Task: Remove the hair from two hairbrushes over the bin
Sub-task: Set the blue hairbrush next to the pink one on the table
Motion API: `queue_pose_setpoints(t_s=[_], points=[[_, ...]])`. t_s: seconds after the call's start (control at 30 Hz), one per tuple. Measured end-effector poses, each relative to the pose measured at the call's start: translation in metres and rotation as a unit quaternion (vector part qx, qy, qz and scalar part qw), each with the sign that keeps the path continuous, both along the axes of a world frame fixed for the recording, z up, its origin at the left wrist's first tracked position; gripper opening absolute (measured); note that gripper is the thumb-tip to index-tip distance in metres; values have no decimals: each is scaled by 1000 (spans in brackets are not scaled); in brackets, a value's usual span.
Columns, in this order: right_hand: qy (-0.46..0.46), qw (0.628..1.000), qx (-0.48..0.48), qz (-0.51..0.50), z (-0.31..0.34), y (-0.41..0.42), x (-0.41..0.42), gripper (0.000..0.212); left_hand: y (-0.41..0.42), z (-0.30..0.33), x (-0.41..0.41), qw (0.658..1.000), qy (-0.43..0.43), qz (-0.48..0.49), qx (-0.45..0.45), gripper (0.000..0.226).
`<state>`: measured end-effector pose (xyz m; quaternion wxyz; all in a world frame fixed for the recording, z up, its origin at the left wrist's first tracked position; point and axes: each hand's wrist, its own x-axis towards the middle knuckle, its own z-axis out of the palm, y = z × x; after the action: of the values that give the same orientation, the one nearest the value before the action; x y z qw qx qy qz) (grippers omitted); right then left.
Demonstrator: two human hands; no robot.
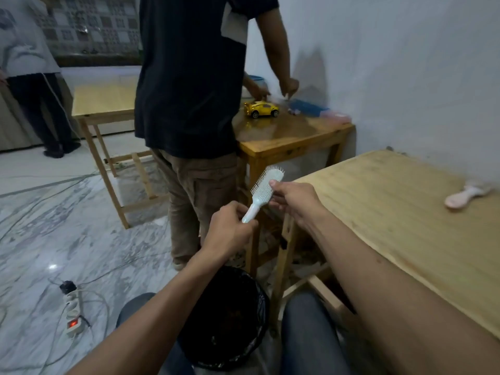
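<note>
Working the first brush: the left hand is gripping the handle of the pale blue hairbrush, fingers curled round it, head tilting up toward 1 o'clock with the bristles facing 10 o'clock. The right hand is coming in from 3 o'clock, thumb and fingers pinching at the edge of the brush head near the bristles; whether it is holding a tuft of hair I cannot tell, nothing dark is showing between the fingertips or in the bristles at this sharpness. The bin, lined with a black bag, is sitting on the floor between the knees at 6 o'clock of the brush, so the brush is hanging above and somewhat beyond its far rim rather than squarely over the opening. The second brush, a pink hairbrush, is lying on the bench at 3 o'clock, well apart from both hands, untouched. Judgement: step one of two, hair-pulling on the blue brush in progress or close to finishing. Next move is calling for drawing the pinch away from the bristles and dropping over the bag, ideally bringing the brush back toward 6 o'clock first so nothing is landing on the floor. A person in a dark shirt is standing at 12 o'clock, no interference.
</note>
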<state>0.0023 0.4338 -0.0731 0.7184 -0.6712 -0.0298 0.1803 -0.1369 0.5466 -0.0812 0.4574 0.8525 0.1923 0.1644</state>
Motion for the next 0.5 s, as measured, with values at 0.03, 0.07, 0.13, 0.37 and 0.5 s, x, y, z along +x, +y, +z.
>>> queue_pose_setpoints(t_s=[0.03,0.07,0.13,0.37,0.5], points=[[-8,1000,1,-15,8,-12,4,15,-9,7,7,1000,-2,-14,4,25],[-15,1000,4,-27,17,-24,7,15,-19,14,13,1000,-5,-26,9,26],[-28,998,15,-54,32,-50,12,13,-39,26,25,998,-16,-55,24,30],[-78,983,14,-168,66,-159,26,11,-124,56,63,985,-49,-145,74,40],[-81,971,-3,-226,67,-222,33,15,-179,57,84,977,-44,-189,93,38]])
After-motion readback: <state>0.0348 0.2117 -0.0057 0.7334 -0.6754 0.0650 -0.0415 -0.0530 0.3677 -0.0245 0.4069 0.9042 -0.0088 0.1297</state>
